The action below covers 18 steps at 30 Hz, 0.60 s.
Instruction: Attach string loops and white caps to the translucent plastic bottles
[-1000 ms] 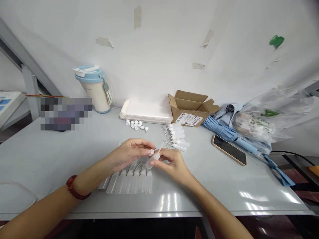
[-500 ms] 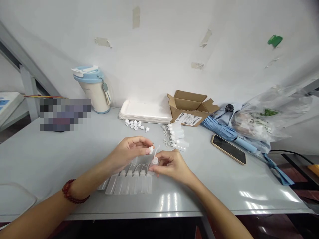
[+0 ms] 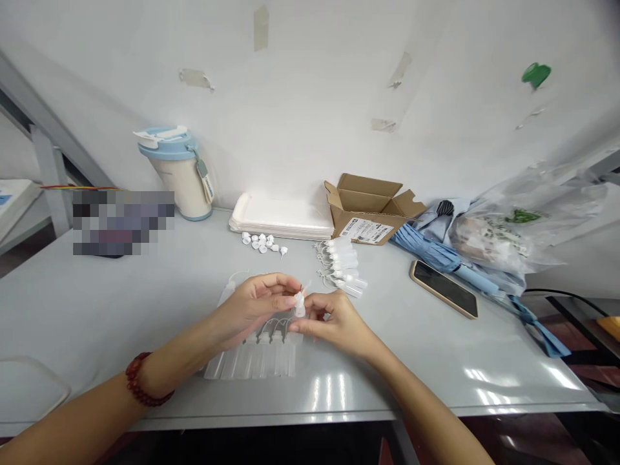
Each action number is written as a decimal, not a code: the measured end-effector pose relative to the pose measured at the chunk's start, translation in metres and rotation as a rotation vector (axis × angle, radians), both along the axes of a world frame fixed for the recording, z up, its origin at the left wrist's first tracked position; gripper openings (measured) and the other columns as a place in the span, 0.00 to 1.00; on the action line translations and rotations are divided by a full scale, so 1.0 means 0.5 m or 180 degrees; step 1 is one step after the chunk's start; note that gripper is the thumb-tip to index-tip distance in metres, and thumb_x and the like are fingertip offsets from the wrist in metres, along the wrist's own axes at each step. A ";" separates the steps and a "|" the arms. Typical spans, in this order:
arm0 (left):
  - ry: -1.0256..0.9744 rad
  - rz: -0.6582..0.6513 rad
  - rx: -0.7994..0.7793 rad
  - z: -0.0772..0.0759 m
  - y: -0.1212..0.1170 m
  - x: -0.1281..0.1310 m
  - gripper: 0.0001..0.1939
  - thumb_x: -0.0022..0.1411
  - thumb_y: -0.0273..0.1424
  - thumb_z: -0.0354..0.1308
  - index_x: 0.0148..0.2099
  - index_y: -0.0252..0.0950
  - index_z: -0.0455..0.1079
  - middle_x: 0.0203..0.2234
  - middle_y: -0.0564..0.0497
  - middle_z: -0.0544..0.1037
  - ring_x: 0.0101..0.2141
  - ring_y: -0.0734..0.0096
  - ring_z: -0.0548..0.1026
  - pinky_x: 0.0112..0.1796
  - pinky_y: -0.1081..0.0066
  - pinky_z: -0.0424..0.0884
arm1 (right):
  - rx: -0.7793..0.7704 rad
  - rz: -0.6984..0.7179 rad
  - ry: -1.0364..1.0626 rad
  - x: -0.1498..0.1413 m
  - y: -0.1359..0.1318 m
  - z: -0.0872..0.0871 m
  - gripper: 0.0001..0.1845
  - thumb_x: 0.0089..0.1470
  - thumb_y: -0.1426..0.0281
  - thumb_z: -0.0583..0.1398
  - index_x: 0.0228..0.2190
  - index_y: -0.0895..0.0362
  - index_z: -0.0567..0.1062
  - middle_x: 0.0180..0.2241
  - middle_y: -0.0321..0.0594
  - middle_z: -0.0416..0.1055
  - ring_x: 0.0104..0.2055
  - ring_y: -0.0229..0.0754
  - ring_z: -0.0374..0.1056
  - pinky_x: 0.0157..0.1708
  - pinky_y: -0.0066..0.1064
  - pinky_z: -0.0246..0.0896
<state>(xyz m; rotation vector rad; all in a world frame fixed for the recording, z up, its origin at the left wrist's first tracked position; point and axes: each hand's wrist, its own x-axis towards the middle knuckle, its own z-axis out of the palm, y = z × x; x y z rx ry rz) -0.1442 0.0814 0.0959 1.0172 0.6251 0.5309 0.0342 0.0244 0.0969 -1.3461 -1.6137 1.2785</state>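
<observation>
Between thumb and fingertips, my left hand (image 3: 261, 307) pinches a small white needle-tip cap (image 3: 299, 299), its thin dark tip pointing up. Directly under it is the mouth of a small translucent squeeze bottle (image 3: 299, 312), gripped by my right hand (image 3: 339, 321). Cap and bottle mouth appear to touch; the fingers hide most of the bottle's body. Below my hands a row of similar translucent bottles (image 3: 259, 360) lies flat, partly covered by my left hand. Several loose white caps (image 3: 262, 243) sit farther back, and a group of capped bottles (image 3: 345, 263) lies to their right.
At the back stand a stack of white trays (image 3: 283, 218), an opened cardboard box (image 3: 367, 226) and a blue-lidded tumbler (image 3: 186, 184). To the right lie a phone (image 3: 444, 289), a folded blue umbrella (image 3: 431, 248) and a clear plastic bag (image 3: 504, 239). The table's front edge (image 3: 271, 420) is near.
My left hand has brought the white cap down onto the mouth of the bottle; earlier they were apart. The bottle has become more upright in my right hand.
</observation>
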 end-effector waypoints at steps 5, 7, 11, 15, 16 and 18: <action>0.0239 -0.0077 0.0356 -0.002 -0.003 0.001 0.08 0.55 0.32 0.62 0.38 0.36 0.71 0.33 0.51 0.74 0.36 0.69 0.72 0.37 0.71 0.68 | 0.0017 0.0033 0.0016 -0.001 0.003 -0.002 0.17 0.44 0.59 0.66 0.20 0.60 0.71 0.15 0.30 0.63 0.18 0.31 0.57 0.20 0.25 0.49; 0.0334 -0.0070 0.0580 -0.004 -0.001 0.000 0.08 0.56 0.32 0.62 0.38 0.36 0.71 0.34 0.51 0.74 0.37 0.68 0.72 0.38 0.71 0.68 | 0.0047 0.0029 -0.0003 0.000 0.004 -0.004 0.17 0.45 0.59 0.66 0.21 0.60 0.71 0.15 0.31 0.64 0.18 0.32 0.58 0.20 0.25 0.51; 0.0245 -0.0060 0.0714 -0.006 0.007 -0.005 0.07 0.57 0.32 0.60 0.39 0.37 0.71 0.34 0.52 0.73 0.37 0.69 0.72 0.39 0.71 0.69 | 0.0017 -0.0049 0.0026 0.004 0.004 -0.007 0.16 0.48 0.59 0.64 0.27 0.60 0.72 0.18 0.33 0.68 0.20 0.33 0.62 0.21 0.25 0.53; 0.0165 -0.0156 0.0743 -0.007 0.012 -0.008 0.07 0.59 0.33 0.58 0.41 0.37 0.69 0.33 0.53 0.73 0.35 0.70 0.74 0.39 0.68 0.70 | -0.0253 0.0076 0.0211 0.008 0.005 -0.008 0.16 0.52 0.58 0.61 0.31 0.59 0.70 0.27 0.37 0.73 0.18 0.32 0.65 0.19 0.23 0.54; 0.0175 -0.0154 0.0776 -0.007 0.012 -0.008 0.07 0.59 0.33 0.58 0.41 0.37 0.69 0.32 0.53 0.74 0.34 0.70 0.74 0.39 0.68 0.70 | -0.0263 0.0089 0.0213 0.008 0.007 -0.008 0.15 0.52 0.58 0.60 0.31 0.59 0.70 0.27 0.37 0.73 0.18 0.31 0.64 0.18 0.23 0.54; 0.0223 -0.0096 0.0855 -0.008 0.014 -0.007 0.08 0.59 0.33 0.59 0.40 0.37 0.70 0.32 0.54 0.74 0.34 0.69 0.74 0.40 0.68 0.70 | -0.0194 0.0048 0.0179 0.008 0.010 -0.009 0.15 0.53 0.58 0.60 0.30 0.58 0.70 0.26 0.35 0.71 0.17 0.30 0.62 0.18 0.22 0.53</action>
